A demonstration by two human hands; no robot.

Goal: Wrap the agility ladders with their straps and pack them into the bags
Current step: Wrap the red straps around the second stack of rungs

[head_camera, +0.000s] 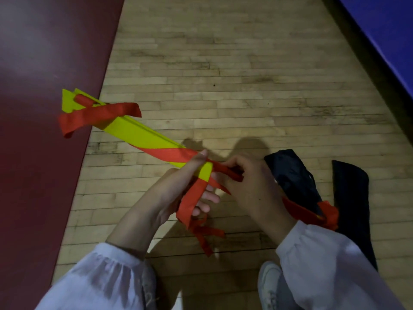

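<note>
Head view, read from left to right. At far left lies a maroon mat (33, 108). The far end of the folded yellow ladder (138, 133) projects over its edge, with a loose red loop (98, 115) draped across that end.

The ladder is held above the wooden floor (223, 74). I read its long axis as running from upper left down to lower right, so the near end comes in to the hands.

One turn of red strap (169, 154) crosses the bundle on a slant just ahead of the left hand (178, 186). That hand grips the near end, with the thumb along the top and the fingers curled beneath. Loose strap tails (201, 231) hang below it.

Just right of it, and touching the same end, the right hand (250, 182) pinches the working length of strap in bent fingers. The left hand is therefore the anchor and the right hand the winder. I judge that each further turn must travel away from me, up the axis toward the mat.

To the right, a black bag (292, 175) lies on the floor near the right wrist, with a red knot (326, 214) at its mouth. A second dark bag (350, 198) lies beside it, so packing falls to the right hand. A blue pad (391, 30) borders the far right.
</note>
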